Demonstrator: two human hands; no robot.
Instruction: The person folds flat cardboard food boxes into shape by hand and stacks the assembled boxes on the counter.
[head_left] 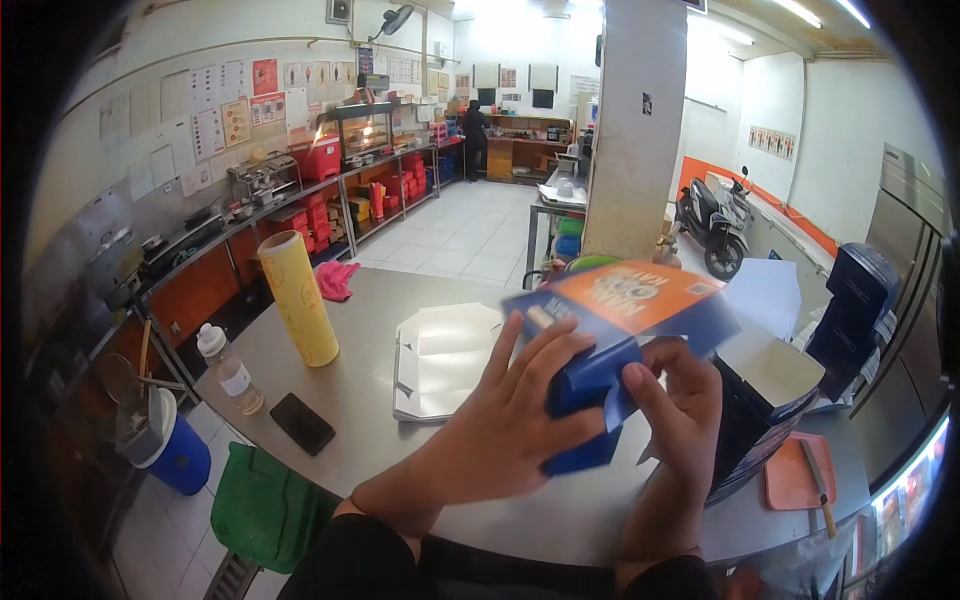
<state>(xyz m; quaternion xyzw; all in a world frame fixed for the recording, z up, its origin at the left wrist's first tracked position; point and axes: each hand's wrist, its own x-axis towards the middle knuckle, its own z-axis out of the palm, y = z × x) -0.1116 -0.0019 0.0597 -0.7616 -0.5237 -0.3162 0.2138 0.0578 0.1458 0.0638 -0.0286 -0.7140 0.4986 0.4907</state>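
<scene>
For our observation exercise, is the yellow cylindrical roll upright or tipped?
Upright: the yellow roll stands on end on the grey metal table, hollow end up.

A yellow roll [300,305] stands on the counter [365,400] near a white-capped bottle [234,378] and a black phone [302,424]. A knife [817,472] lies on an orange tray [785,475], its handle overhanging. Beyond the pillar [638,140] stands a motorbike [715,220].

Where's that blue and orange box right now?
In the head view, the blue and orange box is right of centre, held by the left hand and right hand above the metal table.
</scene>
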